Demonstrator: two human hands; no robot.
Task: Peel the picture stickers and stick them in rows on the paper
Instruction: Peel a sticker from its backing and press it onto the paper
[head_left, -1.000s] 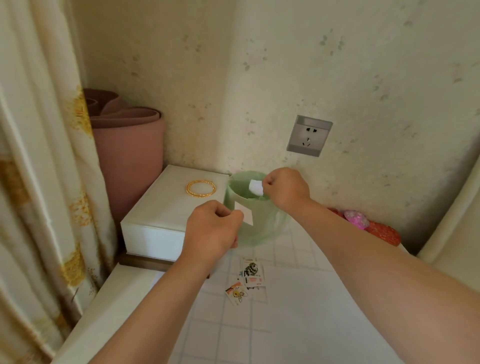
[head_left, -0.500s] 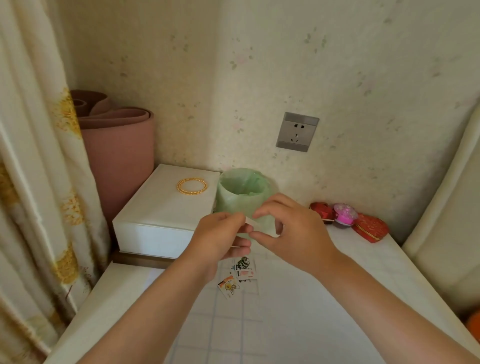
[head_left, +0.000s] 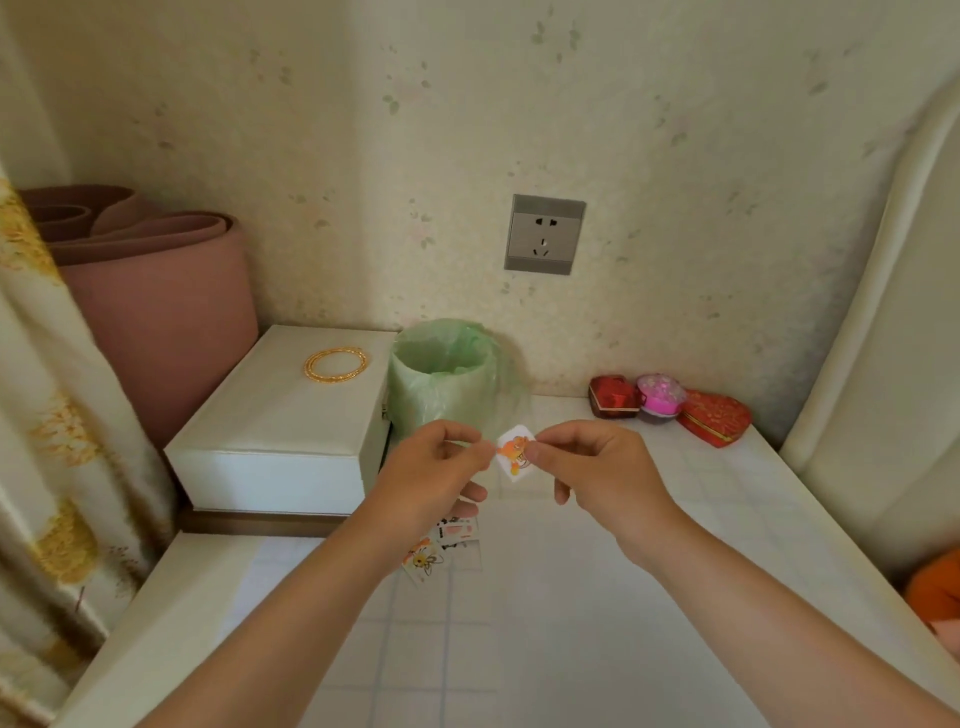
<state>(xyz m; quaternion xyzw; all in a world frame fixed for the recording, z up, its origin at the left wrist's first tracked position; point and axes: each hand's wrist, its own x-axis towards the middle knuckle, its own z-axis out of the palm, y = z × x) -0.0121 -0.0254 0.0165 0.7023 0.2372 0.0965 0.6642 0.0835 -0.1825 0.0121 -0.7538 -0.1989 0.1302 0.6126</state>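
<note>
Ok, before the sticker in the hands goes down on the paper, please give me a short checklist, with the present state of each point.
1. Sticker held at both sides by left hand and right hand: ok.
2. Picture side facing the camera: ok, an orange figure shows.
3. Backing already peeled off: cannot tell.
4. Free squares on the gridded paper: ok, most squares are bare.
5. Row to continue visible: not ok, the stuck stickers are partly hidden under the left hand.
6. Green-lined bin near for the waste: ok, just behind the hands.
</note>
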